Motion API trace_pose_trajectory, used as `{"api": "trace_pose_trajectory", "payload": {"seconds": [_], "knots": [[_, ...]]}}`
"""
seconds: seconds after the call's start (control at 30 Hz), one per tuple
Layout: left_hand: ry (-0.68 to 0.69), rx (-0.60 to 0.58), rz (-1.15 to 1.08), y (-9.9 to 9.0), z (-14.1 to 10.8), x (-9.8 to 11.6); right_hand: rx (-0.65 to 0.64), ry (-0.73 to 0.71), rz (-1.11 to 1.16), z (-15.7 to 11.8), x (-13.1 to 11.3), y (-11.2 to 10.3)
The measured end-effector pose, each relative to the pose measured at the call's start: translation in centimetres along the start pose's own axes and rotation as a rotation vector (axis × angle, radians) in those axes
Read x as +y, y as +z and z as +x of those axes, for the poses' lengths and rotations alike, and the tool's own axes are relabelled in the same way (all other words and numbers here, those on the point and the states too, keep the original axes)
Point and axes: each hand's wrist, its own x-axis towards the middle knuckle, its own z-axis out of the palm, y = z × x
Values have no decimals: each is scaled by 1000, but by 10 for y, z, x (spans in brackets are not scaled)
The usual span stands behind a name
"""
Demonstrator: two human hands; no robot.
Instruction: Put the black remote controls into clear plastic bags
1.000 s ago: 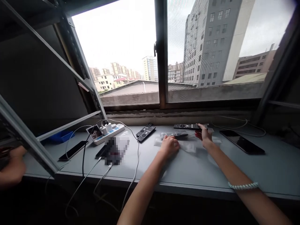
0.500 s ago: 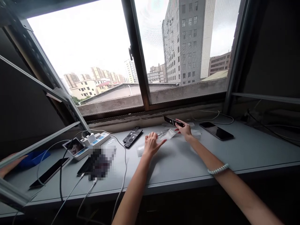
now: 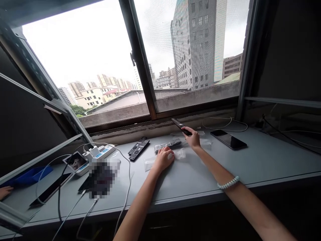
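Observation:
My right hand (image 3: 192, 138) is closed around the lower end of a black remote (image 3: 178, 124), which tilts up to the left above the back of the desk. My left hand (image 3: 164, 158) rests on clear plastic bags (image 3: 180, 153) near the desk's middle, its fingers bent; whether it grips any plastic is hard to make out. Just beyond its fingers a dark remote in a clear bag (image 3: 173, 144) lies on the desk. Two more black remotes (image 3: 138, 148) lie side by side, partly overlapping, to the left of my left hand.
A black phone (image 3: 229, 139) lies on the right of the grey desk (image 3: 200, 182). At left are a power strip (image 3: 104, 152), cables, dark devices and a blue tray (image 3: 33, 175). Another person's hand (image 3: 5, 191) shows at the left edge. A window stands behind.
The remote in my right hand has turned, hiding more of its button face. My left hand's thumb has drawn in, and the bagged remote shows more. The other person's hand has moved off the blue tray.

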Motion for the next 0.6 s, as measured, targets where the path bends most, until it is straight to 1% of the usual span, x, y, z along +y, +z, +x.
{"api": "trace_pose_trajectory", "payload": {"seconds": [0.1, 0.2, 0.23, 0.3, 0.37, 0.43, 0.53, 0.6], "knots": [[-65, 71, 66, -2, 2, -2, 19, -190, -124, 1, -4, -4], [-149, 171, 85, -6, 2, -2, -13, -328, -228, 0, -10, -9], [-179, 187, 83, -7, 2, -2, -28, -368, -259, -1, -12, -10], [-221, 169, 82, -7, 2, -3, -50, -436, -318, -5, -16, -12], [-245, 124, 90, -5, 2, -3, -56, -484, -360, -9, -19, -13], [-271, 104, 93, -4, 0, -3, -57, -512, -377, -12, -22, -13], [-304, 136, 65, -2, -4, -3, -61, -514, -359, -16, -23, -14], [-267, 141, 26, -1, -7, -2, -82, -491, -333, -18, -23, -15]]}}
